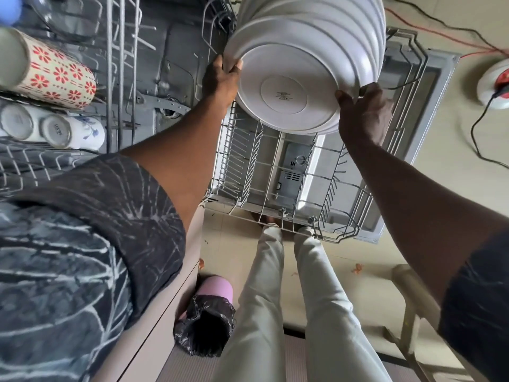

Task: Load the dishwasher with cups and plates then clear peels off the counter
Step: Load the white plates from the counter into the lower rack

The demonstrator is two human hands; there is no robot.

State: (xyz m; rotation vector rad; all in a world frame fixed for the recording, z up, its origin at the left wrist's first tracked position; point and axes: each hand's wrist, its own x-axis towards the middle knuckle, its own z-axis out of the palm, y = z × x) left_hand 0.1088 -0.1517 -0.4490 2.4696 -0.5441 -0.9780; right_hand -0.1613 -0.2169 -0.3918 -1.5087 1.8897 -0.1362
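Note:
I hold a white plate (283, 95) by its rim, underside towards me, above the pulled-out lower dishwasher rack (275, 172). My left hand (223, 78) grips the plate's left edge. My right hand (363, 114) grips its lower right edge, thumb on the face. Several more white plates (344, 31) stand in a row right behind it in the rack. At the left, the upper rack (121, 78) holds a red-flowered mug (55, 75) and white cups with blue flowers (82, 133), all lying on their sides.
The open dishwasher door (435, 86) lies under the lower rack. A pink bin with a black liner (206, 326) stands by my legs. Orange peel scraps (358, 267) lie on the floor. A cable reel (495, 84) and cords are at the right, a stool (413, 299) lower right.

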